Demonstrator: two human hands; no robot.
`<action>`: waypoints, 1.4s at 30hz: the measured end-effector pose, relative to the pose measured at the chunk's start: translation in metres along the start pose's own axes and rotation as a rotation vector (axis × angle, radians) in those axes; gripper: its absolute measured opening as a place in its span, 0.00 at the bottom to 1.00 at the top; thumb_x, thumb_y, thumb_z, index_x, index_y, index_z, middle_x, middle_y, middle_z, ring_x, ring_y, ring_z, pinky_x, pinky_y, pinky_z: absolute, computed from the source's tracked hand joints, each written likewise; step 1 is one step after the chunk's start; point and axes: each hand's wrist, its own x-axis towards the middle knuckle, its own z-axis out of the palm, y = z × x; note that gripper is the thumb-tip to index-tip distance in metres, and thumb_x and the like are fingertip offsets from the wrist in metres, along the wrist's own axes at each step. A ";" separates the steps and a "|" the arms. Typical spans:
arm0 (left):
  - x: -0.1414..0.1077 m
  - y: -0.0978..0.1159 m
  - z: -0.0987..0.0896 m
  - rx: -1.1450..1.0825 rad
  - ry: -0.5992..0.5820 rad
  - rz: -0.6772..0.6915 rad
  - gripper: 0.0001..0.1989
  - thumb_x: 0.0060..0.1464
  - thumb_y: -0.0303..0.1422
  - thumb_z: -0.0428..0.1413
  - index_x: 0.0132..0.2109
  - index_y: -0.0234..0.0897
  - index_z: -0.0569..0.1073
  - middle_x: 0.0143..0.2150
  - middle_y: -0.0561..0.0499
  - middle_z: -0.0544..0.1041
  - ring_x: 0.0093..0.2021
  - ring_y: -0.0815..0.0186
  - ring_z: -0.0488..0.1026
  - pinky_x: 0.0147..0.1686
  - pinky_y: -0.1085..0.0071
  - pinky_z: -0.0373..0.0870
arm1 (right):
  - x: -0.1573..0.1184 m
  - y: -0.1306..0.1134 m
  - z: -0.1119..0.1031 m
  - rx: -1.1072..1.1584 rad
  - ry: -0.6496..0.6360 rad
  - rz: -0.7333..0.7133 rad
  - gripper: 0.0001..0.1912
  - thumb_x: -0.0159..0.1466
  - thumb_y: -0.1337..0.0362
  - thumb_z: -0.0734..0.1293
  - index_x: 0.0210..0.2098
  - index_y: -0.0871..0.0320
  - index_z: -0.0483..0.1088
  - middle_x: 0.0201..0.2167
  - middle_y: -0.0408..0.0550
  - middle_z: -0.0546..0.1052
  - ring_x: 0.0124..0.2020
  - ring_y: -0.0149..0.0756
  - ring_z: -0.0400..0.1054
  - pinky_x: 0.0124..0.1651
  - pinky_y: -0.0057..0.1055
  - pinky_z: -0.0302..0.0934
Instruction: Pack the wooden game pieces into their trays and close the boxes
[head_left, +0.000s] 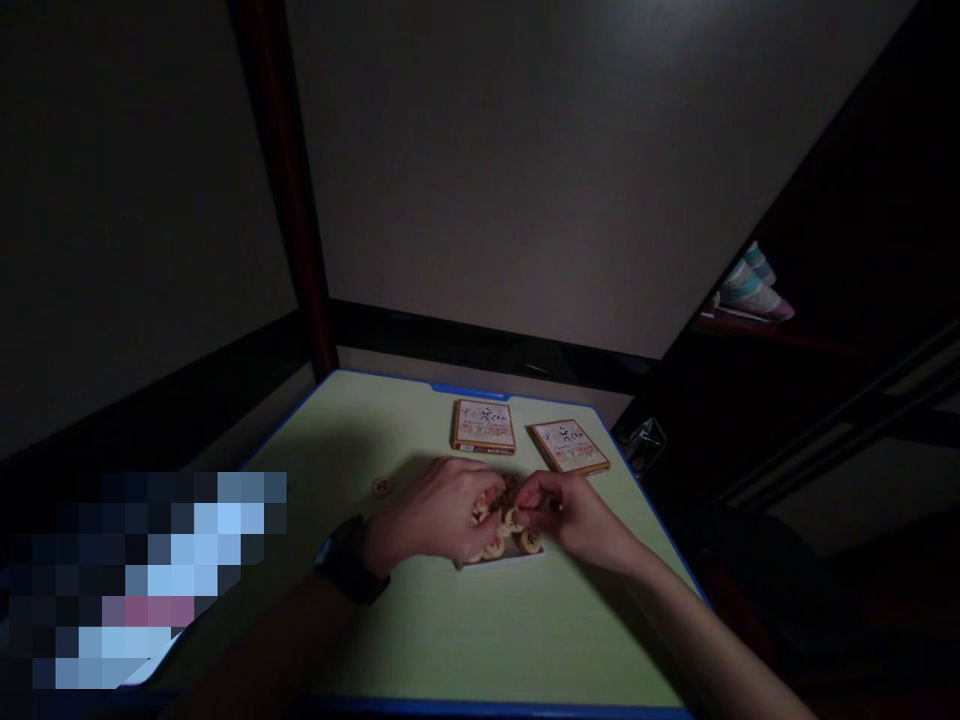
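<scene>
Several round wooden pieces with red or dark characters lie in a shallow tray (504, 563) near the middle of the table. My left hand (452, 507), with a dark watch on the wrist, curves over the tray's left side, its fingers bent round pieces there. My right hand (559, 510) is at the tray's right side, thumb and fingers pinched at a round piece (513, 520). Another piece (530, 541) rests in the tray's front right corner. One loose piece (382, 486) lies on the table left of my left hand.
Two flat printed boxes lie behind the tray, one in the middle (484, 427) and one to the right (569, 446). The green table (450, 640) has a blue edge. A wire holder (646, 446) stands beyond its right edge. A blurred-out patch covers the lower left.
</scene>
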 end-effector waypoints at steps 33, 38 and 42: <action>0.001 -0.001 0.012 -0.087 -0.201 0.037 0.12 0.51 0.31 0.56 0.21 0.37 0.68 0.23 0.54 0.71 0.26 0.69 0.67 0.26 0.71 0.55 | -0.013 0.002 0.012 -0.604 -0.048 -0.211 0.13 0.61 0.75 0.66 0.35 0.54 0.80 0.29 0.47 0.80 0.35 0.39 0.70 0.38 0.31 0.59; 0.001 -0.001 0.012 -0.105 -0.209 0.034 0.12 0.53 0.34 0.56 0.22 0.38 0.72 0.24 0.53 0.73 0.27 0.68 0.68 0.27 0.72 0.57 | -0.013 0.004 0.012 -0.618 -0.079 -0.221 0.13 0.59 0.77 0.67 0.30 0.54 0.80 0.28 0.46 0.80 0.35 0.39 0.70 0.38 0.31 0.59; 0.001 -0.002 0.014 -0.114 -0.224 0.036 0.14 0.55 0.35 0.55 0.22 0.38 0.72 0.24 0.52 0.73 0.28 0.68 0.69 0.29 0.71 0.58 | -0.013 0.001 0.013 -0.640 -0.066 -0.212 0.12 0.57 0.77 0.68 0.31 0.55 0.80 0.27 0.46 0.80 0.34 0.39 0.69 0.36 0.30 0.58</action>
